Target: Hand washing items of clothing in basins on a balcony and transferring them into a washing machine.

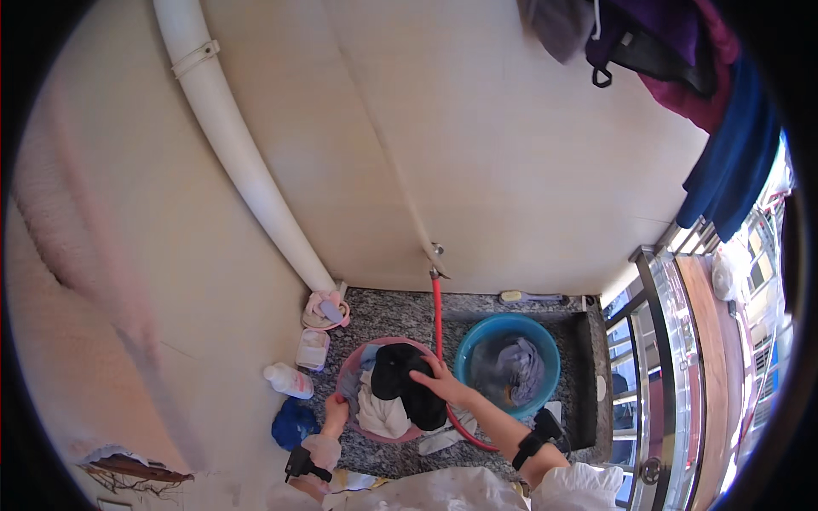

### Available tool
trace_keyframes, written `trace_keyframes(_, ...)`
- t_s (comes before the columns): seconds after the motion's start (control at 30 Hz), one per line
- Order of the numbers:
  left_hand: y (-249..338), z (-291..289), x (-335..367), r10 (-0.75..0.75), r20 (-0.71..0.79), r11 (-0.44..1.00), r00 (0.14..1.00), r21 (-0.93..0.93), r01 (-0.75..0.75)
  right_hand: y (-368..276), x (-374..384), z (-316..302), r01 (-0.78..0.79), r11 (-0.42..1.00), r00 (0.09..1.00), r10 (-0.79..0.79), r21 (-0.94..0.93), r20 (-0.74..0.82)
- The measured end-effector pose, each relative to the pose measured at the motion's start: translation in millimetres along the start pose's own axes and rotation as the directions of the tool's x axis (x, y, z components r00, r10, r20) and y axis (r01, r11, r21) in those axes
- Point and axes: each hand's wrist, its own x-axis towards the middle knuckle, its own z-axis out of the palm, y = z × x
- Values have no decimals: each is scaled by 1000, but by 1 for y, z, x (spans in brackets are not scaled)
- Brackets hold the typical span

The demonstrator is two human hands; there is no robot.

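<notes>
A pink basin (348, 362) on the granite counter holds a heap of clothes: a black garment (394, 366) on top, a white cloth (380, 412) and a grey-blue cloth (350, 385). My right hand (443, 382) is on the black garment, thumb and fingers a little apart, gripping its right side. My left hand (335, 412) closes at the basin's left rim; its fingertips are partly hidden, and it seems to hold the rim. To the right, a blue basin (552, 368) contains water and a grey-blue cloth (520, 368).
A red hose (439, 317) runs from the wall tap (435, 272) down between the basins. Left of the pink basin are a white bottle (290, 381), a soap box (313, 349), a pink basket (326, 311) and a dark blue bag (294, 425). A brush (530, 297) lies behind the sink; a railing (660, 324) stands right.
</notes>
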Motion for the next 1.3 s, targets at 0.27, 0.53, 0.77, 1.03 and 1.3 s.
trace_keyframes(0.27, -2, -1, 6, -23, 77, 999, 997, 25, 21, 70, 7, 2, 36, 956, 957, 50, 291, -285)
trace_keyframes(0.53, -5, -6, 4, -45, 94, 999, 995, -21, 47, 39, -5, 37, -213, 937, 846, 319, 278, -427)
trace_keyframes(0.77, 20, 19, -14, -64, 236, 997, 970, 49, 54, 53, -74, 32, -203, 867, 773, 427, 455, -469)
trace_keyframes(1.03, 20, 86, -43, 25, 505, 999, 863, 15, -37, 58, -190, 11, -107, 888, 513, 435, 448, -740)
trace_keyframes(1.3, 39, 160, -133, 21, 820, 996, 573, 35, -88, 65, -367, 33, -8, 839, 231, 530, 543, -816)
